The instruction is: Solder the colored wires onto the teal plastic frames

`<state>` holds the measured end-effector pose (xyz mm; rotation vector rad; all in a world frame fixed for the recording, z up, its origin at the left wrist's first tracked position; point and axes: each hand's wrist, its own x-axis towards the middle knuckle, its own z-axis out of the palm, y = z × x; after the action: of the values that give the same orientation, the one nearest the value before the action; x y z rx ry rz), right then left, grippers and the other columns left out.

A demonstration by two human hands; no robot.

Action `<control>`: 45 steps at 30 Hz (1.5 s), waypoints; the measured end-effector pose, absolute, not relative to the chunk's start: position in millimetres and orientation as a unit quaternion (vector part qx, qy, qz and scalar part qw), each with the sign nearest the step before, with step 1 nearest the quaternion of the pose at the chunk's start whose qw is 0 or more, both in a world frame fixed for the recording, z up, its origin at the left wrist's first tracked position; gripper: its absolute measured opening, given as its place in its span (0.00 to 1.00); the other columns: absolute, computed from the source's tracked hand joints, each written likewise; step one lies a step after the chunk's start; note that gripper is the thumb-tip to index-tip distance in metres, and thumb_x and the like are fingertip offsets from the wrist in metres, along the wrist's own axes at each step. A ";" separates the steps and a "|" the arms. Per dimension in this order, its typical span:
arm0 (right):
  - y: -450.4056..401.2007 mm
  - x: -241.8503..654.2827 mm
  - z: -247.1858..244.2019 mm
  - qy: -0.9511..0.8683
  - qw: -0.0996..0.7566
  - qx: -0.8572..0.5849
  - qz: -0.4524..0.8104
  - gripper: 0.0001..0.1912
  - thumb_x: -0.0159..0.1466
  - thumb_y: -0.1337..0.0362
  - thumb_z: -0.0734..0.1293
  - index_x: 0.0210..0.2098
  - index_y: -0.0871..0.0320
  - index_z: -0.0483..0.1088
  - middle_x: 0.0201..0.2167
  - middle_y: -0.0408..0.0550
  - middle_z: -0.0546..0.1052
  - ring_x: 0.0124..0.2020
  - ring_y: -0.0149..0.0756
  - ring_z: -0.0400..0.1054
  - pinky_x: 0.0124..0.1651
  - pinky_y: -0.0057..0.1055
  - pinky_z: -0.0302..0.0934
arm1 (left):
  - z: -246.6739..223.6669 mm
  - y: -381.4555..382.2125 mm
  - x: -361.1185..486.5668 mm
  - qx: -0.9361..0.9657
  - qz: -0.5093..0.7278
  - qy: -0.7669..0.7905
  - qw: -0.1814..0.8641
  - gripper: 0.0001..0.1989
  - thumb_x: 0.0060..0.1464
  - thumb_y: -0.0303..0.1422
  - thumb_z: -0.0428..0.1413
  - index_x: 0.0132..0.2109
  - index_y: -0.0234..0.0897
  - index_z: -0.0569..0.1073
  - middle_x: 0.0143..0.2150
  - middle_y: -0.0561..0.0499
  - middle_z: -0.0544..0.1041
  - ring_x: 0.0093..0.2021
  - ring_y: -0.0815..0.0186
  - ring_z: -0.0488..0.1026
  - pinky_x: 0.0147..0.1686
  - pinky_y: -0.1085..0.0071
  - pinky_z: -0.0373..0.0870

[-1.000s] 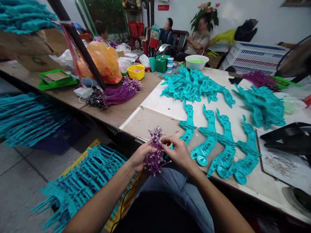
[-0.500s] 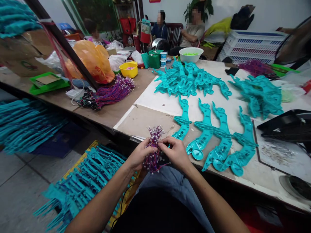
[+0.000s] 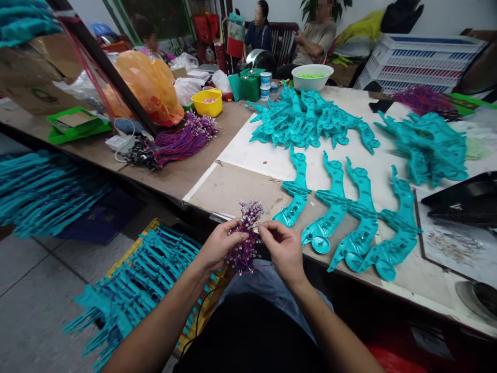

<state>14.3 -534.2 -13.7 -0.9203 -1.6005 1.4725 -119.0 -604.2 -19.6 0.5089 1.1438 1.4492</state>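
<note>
A bundle of red and purple wires with clear bead-like tips [image 3: 248, 248] is held over my lap, just off the table's front edge. My left hand [image 3: 221, 243] is wrapped round its left side. At its upper right, my right hand [image 3: 281, 246] has thumb and forefinger pinched together; what lies between them is too small to make out. Several teal curved plastic parts [image 3: 297, 194] lie in a row on the table to the right of the bundle.
Teal parts are heaped [image 3: 310, 119] farther back, with another pile [image 3: 430, 145] at right. Another wire bundle [image 3: 182, 142] lies left of centre. A yellow crate [image 3: 151, 228] of teal parts stands below left. A yellow bowl [image 3: 207, 103] and seated people are beyond.
My right hand has drawn slightly away to the right from the bundle, its fingers still pinched. My left hand keeps its hold. The camera view has shifted a little.
</note>
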 end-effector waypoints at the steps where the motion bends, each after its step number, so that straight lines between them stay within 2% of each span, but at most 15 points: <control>1: -535.9 14.9 -14.5 -0.654 0.386 -0.345 0.551 0.07 0.59 0.60 0.68 0.28 0.56 0.74 0.27 0.45 0.76 0.29 0.33 0.68 0.35 0.30 0.62 | -19.1 -603.9 -117.7 0.220 0.616 0.490 0.576 0.15 0.43 0.30 0.64 0.41 0.33 0.79 0.36 0.49 0.80 0.35 0.65 0.74 0.39 0.72 0.69; 3: -537.4 16.2 -17.1 -0.697 0.396 -0.333 0.497 0.05 0.59 0.62 0.68 0.30 0.56 0.74 0.31 0.46 0.77 0.33 0.35 0.70 0.39 0.31 0.63 | -18.7 -602.8 -114.5 0.222 0.610 0.497 0.576 0.15 0.43 0.32 0.65 0.40 0.32 0.79 0.35 0.48 0.80 0.34 0.65 0.74 0.39 0.72 0.68; 6: -537.8 18.6 -18.2 -0.713 0.414 -0.345 0.448 0.04 0.60 0.64 0.67 0.32 0.56 0.74 0.29 0.44 0.77 0.31 0.33 0.70 0.38 0.31 0.64 | -19.7 -600.9 -110.2 0.207 0.609 0.505 0.576 0.15 0.43 0.32 0.65 0.40 0.31 0.78 0.34 0.49 0.79 0.32 0.66 0.74 0.36 0.73 0.68; 12: -540.9 29.5 -13.9 -0.755 0.430 -0.245 0.431 0.02 0.61 0.67 0.67 0.31 0.56 0.72 0.30 0.44 0.75 0.33 0.32 0.69 0.38 0.29 0.63 | -21.5 -595.2 -113.3 0.109 0.662 0.501 0.546 0.12 0.40 0.32 0.66 0.33 0.31 0.76 0.27 0.53 0.77 0.26 0.71 0.72 0.29 0.76 0.68; 16: -542.5 39.6 -29.8 -0.756 0.357 -0.297 0.461 0.05 0.61 0.66 0.67 0.28 0.57 0.71 0.28 0.45 0.73 0.31 0.32 0.67 0.34 0.29 0.61 | -21.4 -596.3 -119.9 0.076 0.663 0.466 0.581 0.14 0.41 0.34 0.65 0.36 0.29 0.77 0.31 0.47 0.80 0.29 0.66 0.75 0.33 0.71 0.72; 19: -541.8 46.2 -34.1 -0.763 0.281 -0.280 0.509 0.07 0.61 0.63 0.67 0.27 0.58 0.71 0.27 0.44 0.74 0.29 0.32 0.67 0.33 0.29 0.61 | -21.0 -599.7 -120.8 0.072 0.670 0.450 0.585 0.13 0.40 0.32 0.65 0.34 0.30 0.75 0.28 0.49 0.78 0.28 0.67 0.75 0.33 0.72 0.72; 21: -537.7 48.4 -28.1 -0.757 0.301 -0.277 0.510 0.08 0.63 0.61 0.66 0.29 0.58 0.72 0.28 0.45 0.74 0.31 0.33 0.68 0.35 0.30 0.62 | -19.0 -601.9 -118.8 0.081 0.657 0.452 0.598 0.13 0.38 0.30 0.66 0.33 0.31 0.75 0.27 0.51 0.77 0.27 0.68 0.74 0.31 0.73 0.71; 25: -522.0 42.7 -11.5 -0.807 0.382 -0.224 0.391 0.06 0.65 0.64 0.64 0.36 0.57 0.73 0.33 0.47 0.75 0.35 0.34 0.69 0.38 0.31 0.64 | -10.9 -603.0 -112.1 0.108 0.613 0.479 0.619 0.17 0.35 0.27 0.68 0.36 0.29 0.76 0.28 0.50 0.78 0.27 0.69 0.74 0.33 0.74 0.70; 29: -511.8 29.9 -7.2 -0.905 0.345 -0.123 0.218 0.09 0.68 0.67 0.60 0.40 0.60 0.72 0.35 0.52 0.75 0.37 0.36 0.68 0.40 0.32 0.64 | -6.3 -598.1 -107.7 0.153 0.601 0.492 0.611 0.20 0.34 0.30 0.68 0.38 0.29 0.77 0.30 0.50 0.78 0.31 0.67 0.74 0.37 0.72 0.69; 33: -511.3 24.5 -2.9 -0.950 0.281 -0.123 0.054 0.12 0.69 0.69 0.57 0.37 0.63 0.71 0.32 0.54 0.73 0.34 0.37 0.65 0.37 0.33 0.61 | -9.7 -592.1 -108.0 0.194 0.587 0.517 0.591 0.16 0.35 0.28 0.66 0.35 0.30 0.76 0.26 0.54 0.74 0.28 0.70 0.69 0.33 0.75 0.64; 36: -508.1 23.6 1.5 -0.964 0.248 -0.097 -0.003 0.13 0.69 0.71 0.55 0.34 0.63 0.70 0.29 0.53 0.71 0.32 0.38 0.62 0.35 0.34 0.58 | -10.3 -589.5 -109.0 0.217 0.573 0.526 0.590 0.11 0.35 0.25 0.64 0.31 0.31 0.74 0.23 0.57 0.70 0.26 0.73 0.66 0.30 0.77 0.61; 39: -501.6 23.5 2.8 -0.948 0.290 -0.084 0.098 0.12 0.68 0.69 0.57 0.32 0.61 0.69 0.28 0.51 0.71 0.32 0.37 0.63 0.36 0.34 0.59 | -5.3 -588.9 -109.9 0.217 0.569 0.528 0.591 0.10 0.36 0.25 0.62 0.31 0.31 0.73 0.23 0.57 0.70 0.25 0.73 0.65 0.29 0.77 0.60; 43: -500.7 28.2 2.2 -0.790 0.349 -0.153 0.480 0.05 0.65 0.65 0.61 0.33 0.57 0.67 0.33 0.49 0.74 0.37 0.36 0.68 0.40 0.33 0.62 | 1.6 -590.5 -114.4 0.180 0.555 0.526 0.618 0.14 0.35 0.28 0.62 0.35 0.30 0.76 0.23 0.54 0.73 0.23 0.72 0.66 0.26 0.76 0.60; 45: -504.0 33.1 1.9 -0.661 0.348 -0.173 0.642 0.06 0.63 0.61 0.63 0.32 0.56 0.66 0.30 0.46 0.73 0.35 0.35 0.68 0.36 0.32 0.62 | 2.2 -592.1 -119.0 0.174 0.538 0.521 0.639 0.13 0.35 0.28 0.62 0.33 0.29 0.75 0.22 0.53 0.72 0.21 0.72 0.66 0.25 0.76 0.59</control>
<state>33.1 -504.0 1.9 -0.4488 -1.7128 1.6642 -119.0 -592.1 2.2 0.3969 1.1881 1.2284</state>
